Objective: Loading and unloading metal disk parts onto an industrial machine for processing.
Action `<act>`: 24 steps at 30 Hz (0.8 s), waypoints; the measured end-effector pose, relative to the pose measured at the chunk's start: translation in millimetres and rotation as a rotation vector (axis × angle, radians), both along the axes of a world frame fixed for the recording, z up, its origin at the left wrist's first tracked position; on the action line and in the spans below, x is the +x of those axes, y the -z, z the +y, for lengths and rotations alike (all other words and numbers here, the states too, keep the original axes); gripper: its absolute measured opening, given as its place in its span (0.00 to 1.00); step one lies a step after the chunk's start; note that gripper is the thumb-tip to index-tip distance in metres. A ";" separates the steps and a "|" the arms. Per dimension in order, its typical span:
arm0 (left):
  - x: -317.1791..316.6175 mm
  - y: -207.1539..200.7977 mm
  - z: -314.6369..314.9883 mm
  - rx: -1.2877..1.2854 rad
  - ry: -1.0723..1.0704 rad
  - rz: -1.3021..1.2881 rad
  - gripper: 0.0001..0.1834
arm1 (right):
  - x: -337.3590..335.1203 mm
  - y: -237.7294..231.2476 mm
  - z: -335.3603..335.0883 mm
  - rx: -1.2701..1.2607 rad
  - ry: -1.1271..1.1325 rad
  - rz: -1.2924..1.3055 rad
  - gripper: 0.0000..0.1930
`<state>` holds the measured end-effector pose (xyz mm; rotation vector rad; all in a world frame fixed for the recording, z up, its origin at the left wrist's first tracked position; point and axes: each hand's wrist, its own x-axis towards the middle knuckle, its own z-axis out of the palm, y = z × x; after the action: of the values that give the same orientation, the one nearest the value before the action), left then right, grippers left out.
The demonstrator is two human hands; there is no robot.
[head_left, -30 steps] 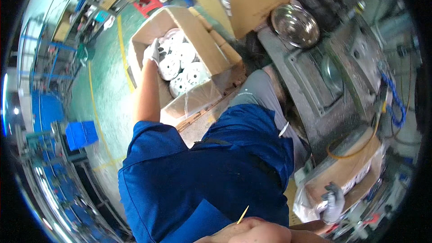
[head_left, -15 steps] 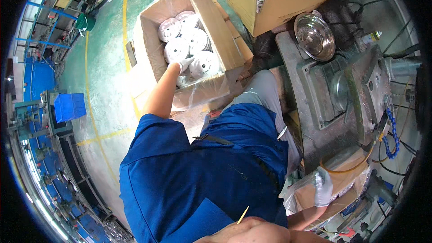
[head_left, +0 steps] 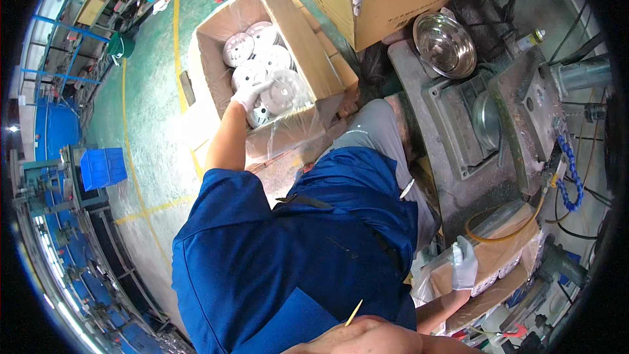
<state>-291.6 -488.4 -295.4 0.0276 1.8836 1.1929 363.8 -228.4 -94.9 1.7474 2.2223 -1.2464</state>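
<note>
In the lined cardboard box (head_left: pixel 314 46) ahead of me, my left hand (head_left: pixel 247 95), in a white glove, grips a round silver metal disc (head_left: pixel 283 93) by its left edge. The disc has a hole in its middle and is tilted up over the other discs (head_left: pixel 249 73), which lie in stacks. On the lower right my right hand (head_left: pixel 464 267), also gloved, hovers by a second plastic-lined box (head_left: pixel 508 242) with pale metal parts inside. Its fingers point up, loosely bent and apart from the thumb, with nothing seen in them.
A metal press (head_left: pixel 458 137) with a round die (head_left: pixel 486 121) stands to my right. A shiny steel bowl (head_left: pixel 445 44) rests on its far corner. Beyond is a carton (head_left: pixel 419 3) of metal parts. Blue bin (head_left: pixel 103 168) and racks line the left.
My left hand has taken hold of a disc at the near side of the box and tilted it up. My right hand has shifted slightly up and left. The view has moved a little.
</note>
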 end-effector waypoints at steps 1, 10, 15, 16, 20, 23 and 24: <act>11.1 -13.9 3.2 0.266 -0.226 -0.037 0.23 | 6.7 6.6 1.1 0.022 -0.028 0.015 0.22; 8.7 -143.1 43.0 0.776 -0.328 0.005 0.12 | -25.9 -0.1 -2.8 -0.211 -0.001 0.196 0.19; 78.4 -227.1 144.5 0.657 0.248 0.254 0.14 | -83.3 -3.6 0.5 -0.437 -0.099 0.616 0.18; 100.8 -242.4 164.9 0.510 0.341 0.356 0.10 | -94.4 0.3 2.2 -0.511 -0.085 0.748 0.22; 202.3 -281.6 218.8 0.895 0.943 1.140 0.11 | -131.7 6.2 14.3 -0.794 0.108 1.080 0.42; 248.4 -292.0 231.6 1.061 1.249 1.315 0.15 | -144.1 -9.4 19.1 -0.908 0.397 1.379 0.39; 256.7 -290.3 231.1 1.017 1.367 1.424 0.19 | -146.1 -24.6 15.5 -0.790 0.634 1.327 0.35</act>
<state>-34.9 -257.3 -5.1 2.7296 1.1992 0.8541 217.8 -212.9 -70.3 1.3444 0.7912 -3.4601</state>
